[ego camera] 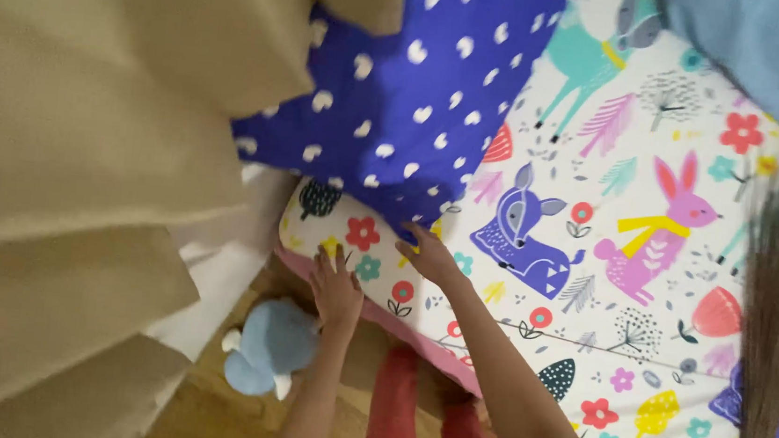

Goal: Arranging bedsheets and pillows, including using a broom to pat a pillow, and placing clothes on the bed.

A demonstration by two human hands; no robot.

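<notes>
Bedside corner, seen from above: wooden floor (pixel 203 419) below, mattress edge above it.

Curtain (pixel 83 173): beige cloth, hanging in deep soft folds, filling the left side.

Soft toy (pixel 267 347): pale blue plush, rounded, with small white parts, lying on the floor just beside my left forearm.

Left hand (pixel 336 290): my arm reaches straight up from the bottom of the view; fingers spread wide and flat, palm pressed on the mattress corner over the sheet's edge, holding nothing that I can see.

Pillow (pixel 419 90): deep blue cotton with small white spots, plump, its lower corner resting on the sheet just above my fingertips.

Right hand (pixel 429 255): my arm runs diagonally from the lower right, wrist bent slightly; fingers extended and loosely open, tips touching the pillow's lower corner and the sheet beneath it. Whether they pinch the fabric I cannot tell.

Bedsheet (pixel 608 295): white, smooth and taut, printed with a purple deer, a pink rabbit in a yellow scarf, flowers and leaves; a pink edge (pixel 416 343) shows under it along the mattress side.

Broom (pixel 770 327): long brown bristles, blurred, lying on the sheet at far right.

Blue cloth (pixel 770 55): plain, pale, in the upper right corner.
</notes>
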